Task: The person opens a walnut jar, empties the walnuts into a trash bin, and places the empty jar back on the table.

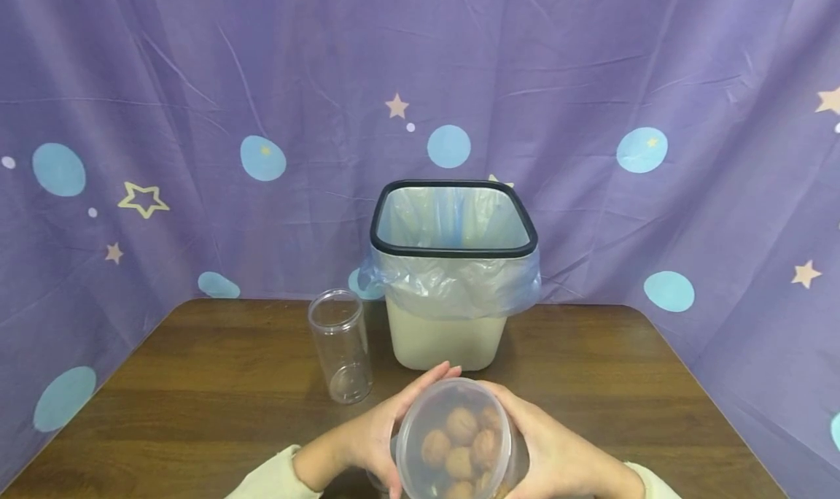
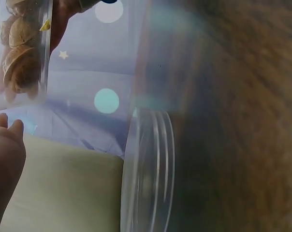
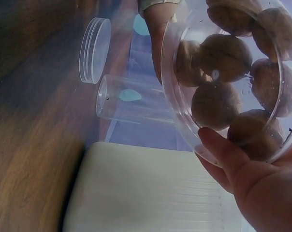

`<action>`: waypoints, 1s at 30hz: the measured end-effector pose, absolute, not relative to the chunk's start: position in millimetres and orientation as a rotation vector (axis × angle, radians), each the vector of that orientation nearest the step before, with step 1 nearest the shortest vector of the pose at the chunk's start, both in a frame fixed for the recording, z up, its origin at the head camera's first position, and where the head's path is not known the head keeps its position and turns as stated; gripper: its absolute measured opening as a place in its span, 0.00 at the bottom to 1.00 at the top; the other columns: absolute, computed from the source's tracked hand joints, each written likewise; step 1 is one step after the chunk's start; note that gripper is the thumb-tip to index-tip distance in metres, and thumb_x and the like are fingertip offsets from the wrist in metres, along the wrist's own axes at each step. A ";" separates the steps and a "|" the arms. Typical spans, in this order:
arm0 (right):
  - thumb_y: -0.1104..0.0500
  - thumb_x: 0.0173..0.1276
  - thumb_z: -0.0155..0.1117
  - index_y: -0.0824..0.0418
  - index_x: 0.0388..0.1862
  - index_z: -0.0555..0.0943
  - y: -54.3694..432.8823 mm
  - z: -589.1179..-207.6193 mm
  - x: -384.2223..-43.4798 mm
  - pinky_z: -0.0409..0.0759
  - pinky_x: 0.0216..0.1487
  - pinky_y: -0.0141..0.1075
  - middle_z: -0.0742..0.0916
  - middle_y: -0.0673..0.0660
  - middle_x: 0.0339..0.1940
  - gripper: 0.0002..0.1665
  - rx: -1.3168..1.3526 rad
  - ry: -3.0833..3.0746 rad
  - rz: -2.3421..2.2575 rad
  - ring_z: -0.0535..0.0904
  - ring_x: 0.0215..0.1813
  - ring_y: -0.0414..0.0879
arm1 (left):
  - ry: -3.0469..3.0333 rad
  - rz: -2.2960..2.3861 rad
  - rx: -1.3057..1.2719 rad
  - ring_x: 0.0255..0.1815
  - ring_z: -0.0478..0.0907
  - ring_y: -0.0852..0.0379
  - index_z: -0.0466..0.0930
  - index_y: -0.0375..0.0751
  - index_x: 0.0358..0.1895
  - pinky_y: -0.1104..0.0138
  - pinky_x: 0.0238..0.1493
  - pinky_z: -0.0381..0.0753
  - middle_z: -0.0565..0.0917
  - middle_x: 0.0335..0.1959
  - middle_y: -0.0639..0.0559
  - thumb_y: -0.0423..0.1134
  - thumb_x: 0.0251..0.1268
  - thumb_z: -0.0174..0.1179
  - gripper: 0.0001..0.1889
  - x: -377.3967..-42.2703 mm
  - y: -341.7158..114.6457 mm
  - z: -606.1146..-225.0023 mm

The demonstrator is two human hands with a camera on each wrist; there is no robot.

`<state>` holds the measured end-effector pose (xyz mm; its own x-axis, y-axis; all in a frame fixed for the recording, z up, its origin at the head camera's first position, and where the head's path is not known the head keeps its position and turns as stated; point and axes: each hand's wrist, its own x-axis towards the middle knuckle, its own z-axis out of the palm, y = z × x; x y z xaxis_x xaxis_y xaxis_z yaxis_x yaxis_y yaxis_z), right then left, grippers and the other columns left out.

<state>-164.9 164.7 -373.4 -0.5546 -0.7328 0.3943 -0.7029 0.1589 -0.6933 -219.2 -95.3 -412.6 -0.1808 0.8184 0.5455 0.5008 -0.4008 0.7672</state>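
Note:
Both hands hold a clear plastic jar of walnuts over the front of the table. Its frosted round lid faces up toward the head camera, with several walnuts showing through it. My left hand grips the jar's left side, and my right hand curls round the right side. In the right wrist view, walnuts show through the jar's round clear end, the right thumb and fingers against its edge. A loose clear lid lies on the table below the jar, mostly hidden by the hands in the head view.
A second clear jar, without walnuts, stands upright left of centre. Behind the hands stands a pale bin with a black rim and a bluish plastic liner. A purple curtain hangs behind the brown table.

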 end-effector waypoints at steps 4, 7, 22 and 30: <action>0.45 0.46 0.77 0.59 0.72 0.55 165.8 -373.2 -167.5 0.69 0.63 0.36 0.71 0.55 0.67 0.60 -1.538 2.374 -1.353 0.71 0.63 0.47 | 1.525 1.590 1.800 0.75 0.43 0.42 0.23 0.30 0.71 0.55 0.73 0.50 0.33 0.74 0.33 0.44 0.37 0.77 0.71 -219.7 -96.4 -410.2; 0.44 0.46 0.76 0.61 0.72 0.55 167.4 -373.4 -169.9 0.69 0.63 0.37 0.71 0.55 0.67 0.60 -1.578 2.363 -1.346 0.71 0.63 0.48 | 1.525 1.581 1.808 0.75 0.45 0.41 0.23 0.29 0.71 0.54 0.73 0.51 0.34 0.75 0.33 0.29 0.27 0.76 0.72 -219.9 -96.6 -408.8; 0.40 0.47 0.74 0.62 0.72 0.55 169.4 -373.0 -171.0 0.69 0.62 0.36 0.71 0.56 0.67 0.61 -1.577 2.384 -1.398 0.71 0.62 0.48 | 1.536 1.721 1.836 0.73 0.51 0.40 0.29 0.25 0.71 0.54 0.71 0.56 0.43 0.74 0.33 0.38 0.37 0.76 0.67 -217.0 -92.8 -412.3; 0.43 0.42 0.78 0.57 0.72 0.56 166.8 -375.9 -168.5 0.72 0.59 0.37 0.73 0.52 0.65 0.62 -1.412 2.545 -1.395 0.73 0.60 0.46 | 1.571 1.881 1.691 0.73 0.51 0.43 0.31 0.30 0.73 0.59 0.71 0.54 0.44 0.75 0.35 0.40 0.44 0.74 0.63 -211.7 -91.4 -419.0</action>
